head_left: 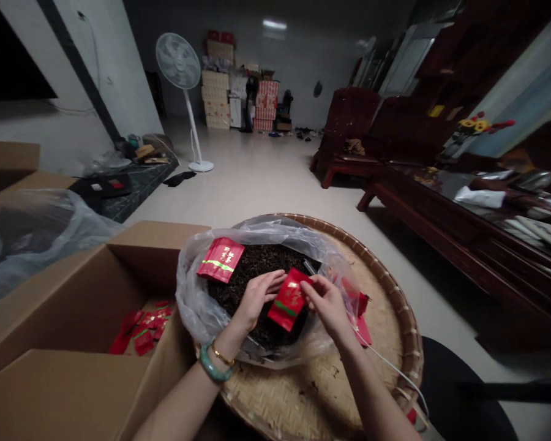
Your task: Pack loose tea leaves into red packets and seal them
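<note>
My right hand (327,301) pinches a small red tea packet (285,306) with gold lettering and a green stripe. Beside the packet's left edge is my left hand (256,299), fingers stretched out; whether its fingertips touch the packet I cannot tell. Both are above a clear plastic bag (190,309) of dark loose tea leaves (261,260). A stack of red packets (221,258) lies on the leaves at the bag's left side. Behind my right hand, a grey metallic object (309,267) partly shows. The bag rests on a round woven bamboo tray (388,300).
An open cardboard box (64,300) stands left of the tray, with several red packets (143,340) inside. More red packets (362,327) and a white cord (392,365) lie on the tray's right. A black round stool (459,392), wooden bench (408,202) and white fan (178,61) surround.
</note>
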Motion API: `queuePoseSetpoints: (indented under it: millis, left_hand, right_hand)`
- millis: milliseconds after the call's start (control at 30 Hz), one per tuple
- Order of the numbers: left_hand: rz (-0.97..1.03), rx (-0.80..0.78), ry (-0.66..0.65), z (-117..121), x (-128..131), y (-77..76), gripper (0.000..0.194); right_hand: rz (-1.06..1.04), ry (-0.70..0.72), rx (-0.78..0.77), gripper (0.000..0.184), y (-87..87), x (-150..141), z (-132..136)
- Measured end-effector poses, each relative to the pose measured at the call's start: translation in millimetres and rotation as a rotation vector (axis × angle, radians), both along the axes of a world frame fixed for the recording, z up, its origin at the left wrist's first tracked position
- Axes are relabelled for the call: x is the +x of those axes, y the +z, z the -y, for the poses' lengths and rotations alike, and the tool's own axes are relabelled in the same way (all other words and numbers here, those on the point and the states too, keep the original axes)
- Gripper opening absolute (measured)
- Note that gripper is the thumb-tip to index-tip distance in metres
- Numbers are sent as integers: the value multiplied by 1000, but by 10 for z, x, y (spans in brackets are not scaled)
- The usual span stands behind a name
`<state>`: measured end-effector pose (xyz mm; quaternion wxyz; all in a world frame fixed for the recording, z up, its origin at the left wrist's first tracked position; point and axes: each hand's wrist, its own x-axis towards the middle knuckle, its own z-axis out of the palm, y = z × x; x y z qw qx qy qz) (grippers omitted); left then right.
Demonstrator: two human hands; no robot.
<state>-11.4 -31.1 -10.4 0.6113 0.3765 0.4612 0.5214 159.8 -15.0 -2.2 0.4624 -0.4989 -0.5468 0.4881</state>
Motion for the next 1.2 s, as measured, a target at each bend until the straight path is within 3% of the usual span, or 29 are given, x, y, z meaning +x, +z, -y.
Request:
queuePoseSetpoints:
  millis: [100, 167, 200, 300, 400, 467, 567, 700, 1033, 1200]
  left_hand:
    - [-399, 162, 155, 3, -60, -95, 32]
    - [-752, 295, 221, -7, -95, -139, 26]
    - [-878, 338, 236, -19, -119, -147, 24]
    - [-1037, 356, 264, -78, -261, -99, 22]
    - [-1179, 310, 390, -144, -505, 12, 29]
    - [-1376, 220, 440, -170, -667, 76, 33]
    - [-1678, 99, 379, -193, -826, 120, 30]
    - [-1828, 67, 319, -240, -896, 116, 25]
    - [-1838, 94, 334, -250, -874, 100, 30]
    - [-1740, 178, 282, -267, -921, 79, 25]
  right_hand:
    - [-151, -191, -4, 41, 83, -15, -75]
    - [-272, -158, -8, 39, 251, -185, -75]
    - [-324, -64, -28, 38, 363, -312, -53]
    - [-417, 428, -127, 55, 703, -702, 43]
    - [-455, 504, -130, 58, 814, -833, 51]
    - [-417, 409, -128, 47, 689, -728, -14]
    - [-328, 252, -175, 43, 338, -443, -133]
    - [-243, 153, -221, 48, -6, -172, -162]
    - [-219, 159, -194, 50, -112, -161, -45]
    - [-230, 163, -170, 50, -158, -187, -31]
